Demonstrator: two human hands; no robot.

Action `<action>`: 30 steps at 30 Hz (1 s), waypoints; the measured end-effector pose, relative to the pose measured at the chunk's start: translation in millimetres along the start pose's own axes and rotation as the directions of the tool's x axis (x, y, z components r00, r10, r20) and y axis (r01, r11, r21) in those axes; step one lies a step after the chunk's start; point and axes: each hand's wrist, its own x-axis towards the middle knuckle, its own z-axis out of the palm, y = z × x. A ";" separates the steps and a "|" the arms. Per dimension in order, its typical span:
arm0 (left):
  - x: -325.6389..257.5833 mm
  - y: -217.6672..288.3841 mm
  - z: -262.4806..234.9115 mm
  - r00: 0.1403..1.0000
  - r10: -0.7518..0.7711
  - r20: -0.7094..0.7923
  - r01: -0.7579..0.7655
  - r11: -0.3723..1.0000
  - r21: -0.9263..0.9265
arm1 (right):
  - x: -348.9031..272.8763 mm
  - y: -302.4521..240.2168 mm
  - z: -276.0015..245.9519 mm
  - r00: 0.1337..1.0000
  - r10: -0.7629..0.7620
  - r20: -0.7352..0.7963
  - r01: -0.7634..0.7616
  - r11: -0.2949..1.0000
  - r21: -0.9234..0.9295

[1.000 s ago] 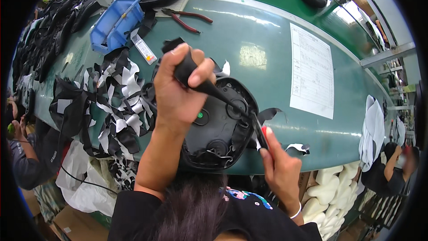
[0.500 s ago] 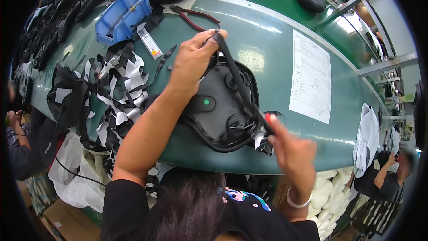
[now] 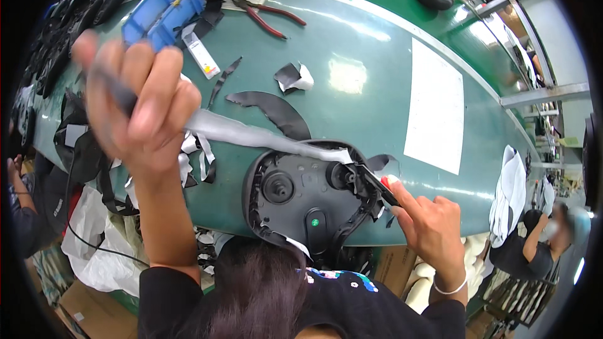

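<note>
Well, the bicycle saddle [image 3: 295, 215] sits underside up at the near edge of the green worktable [image 3: 377, 119], right in front of the person. A long strip of trim [image 3: 251, 135] runs taut from its rim, pale side showing, up to the left hand [image 3: 143, 103], which is blurred and closed in a fist around the far end. The right hand [image 3: 434, 226] grips a slim dark hand tool [image 3: 383, 188] with a red part, fingers wrapped tight, its tip at the rim where the strip ends. Beyond the saddle lie a curved black offcut [image 3: 276, 110] and a smaller black-and-white scrap [image 3: 294, 78]. Farther off stands a divided blue plastic bin [image 3: 164, 9]; I catch something small and yellowish inside, but can't make out the rest. A little white box [image 3: 201, 53] lies beside it, near red-handled pliers [image 3: 270, 19]. Below the table's left side, a white plastic bag [image 3: 100, 245] slumps above a cardboard box [image 3: 97, 311], contents hidden from me.
</note>
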 end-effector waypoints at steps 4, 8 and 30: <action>14.2 -56.7 17.9 0.882 -0.455 0.124 0.070 0.386 0.920 | -2.2 -7.7 -0.8 0.999 0.032 -0.015 -0.032 0.999 -0.003; 19.7 -66.3 43.0 0.740 -0.654 0.157 -0.002 0.231 0.973 | -0.8 -2.9 -2.5 0.999 0.039 -0.016 -0.039 0.999 0.009; 12.9 -90.9 46.8 0.919 -0.387 0.075 0.321 0.845 0.427 | 7.4 -19.4 -7.5 1.000 -0.003 0.021 0.006 0.993 -0.118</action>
